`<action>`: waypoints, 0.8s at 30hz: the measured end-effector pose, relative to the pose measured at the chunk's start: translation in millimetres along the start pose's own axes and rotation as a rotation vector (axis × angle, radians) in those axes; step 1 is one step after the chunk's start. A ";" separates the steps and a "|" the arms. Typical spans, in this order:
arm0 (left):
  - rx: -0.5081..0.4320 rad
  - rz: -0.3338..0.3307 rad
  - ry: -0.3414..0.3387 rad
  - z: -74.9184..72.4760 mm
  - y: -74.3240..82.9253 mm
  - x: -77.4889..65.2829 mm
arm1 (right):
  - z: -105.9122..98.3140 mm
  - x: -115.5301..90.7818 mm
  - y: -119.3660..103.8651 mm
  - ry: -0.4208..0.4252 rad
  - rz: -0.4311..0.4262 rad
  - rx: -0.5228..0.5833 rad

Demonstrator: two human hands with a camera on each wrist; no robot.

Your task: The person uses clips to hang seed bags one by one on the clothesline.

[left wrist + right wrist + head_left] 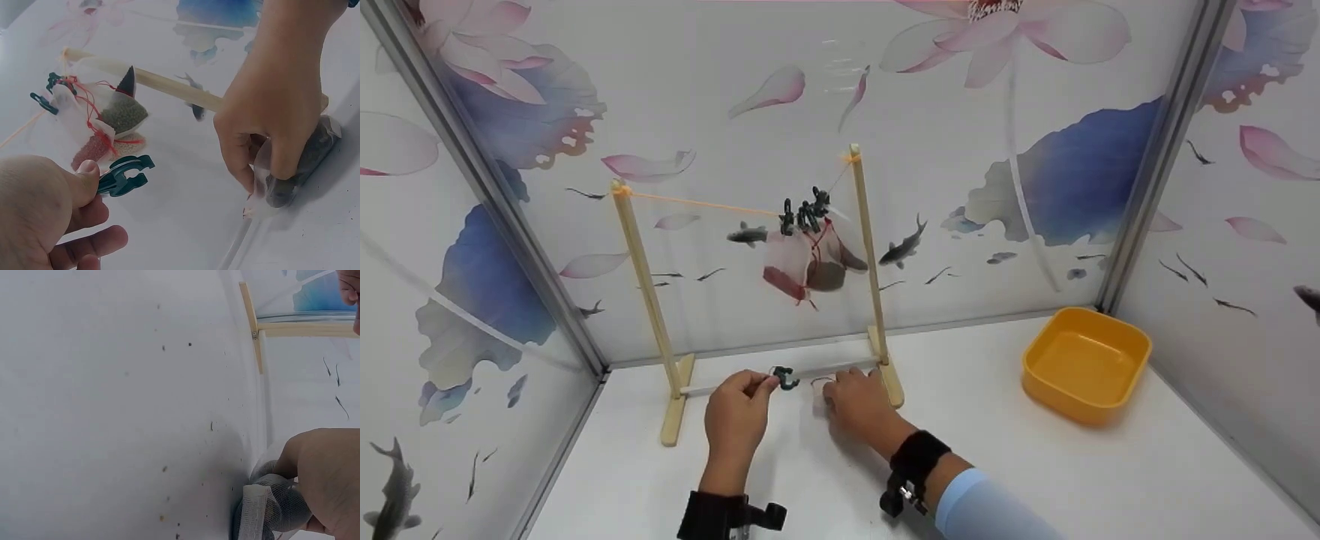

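My left hand (735, 424) pinches a dark green clip (125, 175) by its handle end between thumb and index finger, its hooked jaws pointing away from the fingers. To the right, my right hand (864, 405) grips a sheer mesh pouch (315, 152) with dark contents, low at the table by the rack's bottom bar. Fingers cover part of this pouch; its mesh (273, 506) shows below them in the right wrist view. Several filled pouches (826, 275) with red drawstrings hang from an orange string (697, 202), held by several dark green clips (808, 216).
The string runs between two wooden posts (645, 289) of a small rack with flat feet and a pale bottom bar (832, 367). A yellow plastic basin (1086, 401) stands at the right. Small dark specks (164, 469) lie on the white table. Patterned panels enclose the back and sides.
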State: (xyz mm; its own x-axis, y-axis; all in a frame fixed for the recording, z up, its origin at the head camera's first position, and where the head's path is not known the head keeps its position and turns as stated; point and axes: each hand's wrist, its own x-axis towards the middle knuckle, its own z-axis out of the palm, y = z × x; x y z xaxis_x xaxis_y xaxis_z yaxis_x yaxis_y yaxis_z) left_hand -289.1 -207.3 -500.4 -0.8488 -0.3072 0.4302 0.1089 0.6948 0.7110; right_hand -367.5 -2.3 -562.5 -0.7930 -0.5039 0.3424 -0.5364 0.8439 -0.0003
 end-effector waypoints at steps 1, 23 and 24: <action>-0.001 -0.003 -0.001 -0.3 0.4 0.0 | -1.8 -0.1 2.1 0.020 0.014 0.024; -0.092 0.140 0.091 -5.6 44.1 2.3 | -130.6 13.4 75.0 0.278 0.321 0.688; -0.104 0.159 0.103 -4.8 49.4 6.3 | -140.2 14.7 79.8 0.300 0.318 0.701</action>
State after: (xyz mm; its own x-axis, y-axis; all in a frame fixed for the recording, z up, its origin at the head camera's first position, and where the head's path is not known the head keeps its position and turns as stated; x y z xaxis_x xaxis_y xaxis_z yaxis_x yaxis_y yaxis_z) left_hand -286.6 -178.1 -459.9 -0.7598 -0.2676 0.5925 0.2944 0.6709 0.6806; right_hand -381.5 83.4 -425.8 -0.8798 -0.1055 0.4635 -0.4336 0.5775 -0.6917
